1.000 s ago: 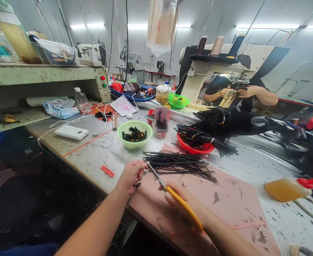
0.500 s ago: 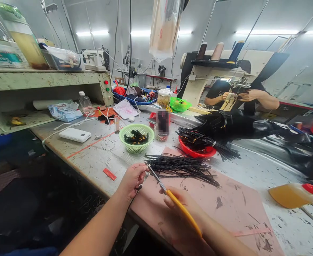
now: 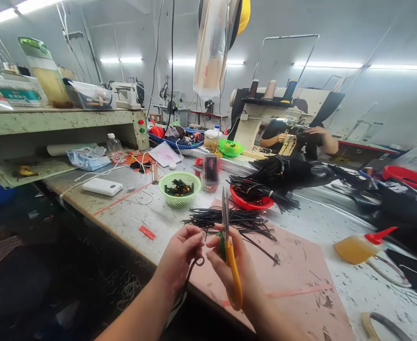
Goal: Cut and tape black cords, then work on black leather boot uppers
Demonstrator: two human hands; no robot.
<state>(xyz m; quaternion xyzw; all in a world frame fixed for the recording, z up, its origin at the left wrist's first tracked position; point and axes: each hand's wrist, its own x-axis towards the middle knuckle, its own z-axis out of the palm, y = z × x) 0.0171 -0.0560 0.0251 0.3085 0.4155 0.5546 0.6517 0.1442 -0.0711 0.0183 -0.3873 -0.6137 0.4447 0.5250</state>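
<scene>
Cord [image 3: 188,277] hangs from the left hand [image 3: 179,251] — curled, its grip pinching the strand — while the right hand [image 3: 247,272], just beside, grips scissors [image 3: 232,267], blades pointing up.

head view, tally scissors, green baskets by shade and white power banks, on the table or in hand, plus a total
Yellow-handled metal scissors: 1, in the right hand
Pale green round plastic basket: 1
Bright green plastic basket: 1
White rounded-edged power bank: 1
Total: 4
</scene>
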